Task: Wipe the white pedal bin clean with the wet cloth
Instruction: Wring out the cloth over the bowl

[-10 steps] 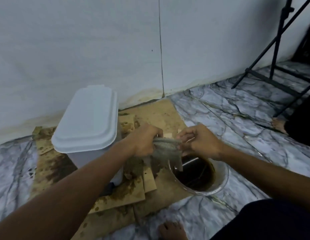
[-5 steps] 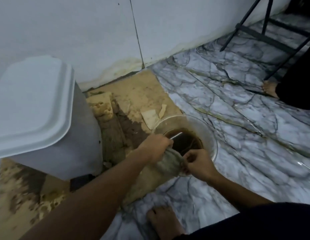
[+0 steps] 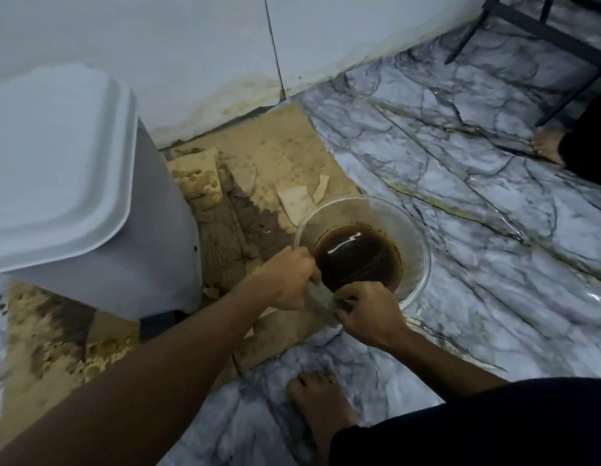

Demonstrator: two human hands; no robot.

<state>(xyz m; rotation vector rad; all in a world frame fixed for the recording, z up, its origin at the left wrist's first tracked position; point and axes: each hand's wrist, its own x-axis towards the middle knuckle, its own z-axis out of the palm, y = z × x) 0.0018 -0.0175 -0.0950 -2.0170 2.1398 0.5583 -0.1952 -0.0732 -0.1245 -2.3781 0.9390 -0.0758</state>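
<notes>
The white pedal bin (image 3: 100,237) stands at the left with its lid closed, on soggy brown cardboard. A grey wet cloth (image 3: 321,299) is stretched between both hands just at the near rim of a clear bowl (image 3: 416,240) that holds dark brown water. My left hand (image 3: 287,280) grips the cloth's left end, and my right hand (image 3: 366,312) grips its right end. Most of the cloth is hidden inside the two fists. The bin is an arm's width left of the hands.
Stained, torn cardboard (image 3: 265,169) covers the floor by the white wall. Marble-patterned floor (image 3: 477,213) spreads to the right. My bare foot (image 3: 322,408) is near the bottom. Another person's foot (image 3: 546,146) and black tripod legs (image 3: 541,31) are at the top right.
The hands with the cloth have dropped lower to the bowl's near rim. The view has tilted down and moved closer, so the bin now sits at the far left.
</notes>
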